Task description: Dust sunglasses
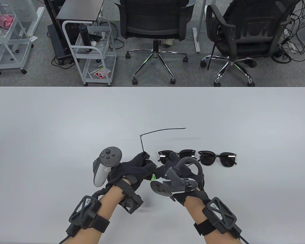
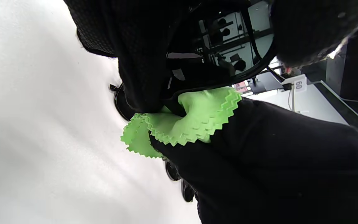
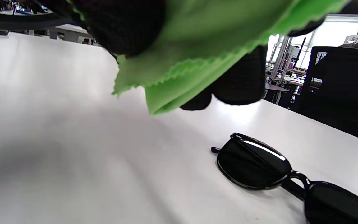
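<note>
The left hand (image 1: 132,169) grips a pair of held sunglasses (image 2: 228,53) off the worktop (image 1: 53,127), fingers closed on the frame, one temple arm sticking up. The right hand (image 1: 183,175) pinches a green cloth (image 2: 182,124) just beside that lens. Two more sunglasses lie beyond the right hand: the middle pair (image 1: 186,153) and the far pair (image 1: 217,158).

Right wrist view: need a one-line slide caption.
Gloved right hand holds a folded green cloth above the white table, with black sunglasses lying below.
</note>
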{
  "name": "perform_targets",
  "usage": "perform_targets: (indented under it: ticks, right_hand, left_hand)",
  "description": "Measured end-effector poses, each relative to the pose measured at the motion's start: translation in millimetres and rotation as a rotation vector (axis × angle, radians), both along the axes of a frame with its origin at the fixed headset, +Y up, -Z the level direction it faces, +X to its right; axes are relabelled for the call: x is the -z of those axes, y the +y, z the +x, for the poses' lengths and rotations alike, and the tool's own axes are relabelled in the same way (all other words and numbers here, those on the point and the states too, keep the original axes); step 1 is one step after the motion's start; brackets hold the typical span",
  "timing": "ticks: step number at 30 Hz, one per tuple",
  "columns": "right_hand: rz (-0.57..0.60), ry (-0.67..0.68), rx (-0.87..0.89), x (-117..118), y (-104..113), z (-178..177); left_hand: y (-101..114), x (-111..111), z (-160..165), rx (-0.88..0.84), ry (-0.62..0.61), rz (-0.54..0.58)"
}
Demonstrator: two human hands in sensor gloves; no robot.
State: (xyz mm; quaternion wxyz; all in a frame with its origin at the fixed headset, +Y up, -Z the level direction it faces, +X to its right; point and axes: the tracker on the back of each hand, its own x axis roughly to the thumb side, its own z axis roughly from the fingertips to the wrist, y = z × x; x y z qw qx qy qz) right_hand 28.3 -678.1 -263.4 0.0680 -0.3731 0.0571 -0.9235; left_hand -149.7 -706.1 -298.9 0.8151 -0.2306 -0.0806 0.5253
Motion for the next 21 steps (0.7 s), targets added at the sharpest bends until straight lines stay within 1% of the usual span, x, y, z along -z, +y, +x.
perform_targets:
  ticks: [2,6,9,13,17,19,21]
  right_hand:
    - [0.044,-0.002,-0.046,1,1,1]
    - [0.027,-0.051,-0.081,7,-4,10]
    - [0.012,-0.149,-0.116,16,-10,26]
    - [-0.010,-0.243,-0.222,26,-20,41]
    - [-0.055,-0.223,-0.177,27,-23,41]
    - [-0.022,-0.202,-0.192,23,-18,39]
    - [0.016,-0.195,-0.131,19,-7,41]
  left_hand:
    - [2,1,1,0.020,0.000,0.017]
    - [6,1,-1,0.102,0.011,0.076]
    - [10,3,-7,0.152,0.030,0.116]
    - [12,6,-15,0.224,0.051,0.158]
    - [8,7,-17,0.245,0.037,0.153]
    - [4,7,-18,0.270,0.026,0.142]
    - [1,8,-20,0.267,0.027,0.123]
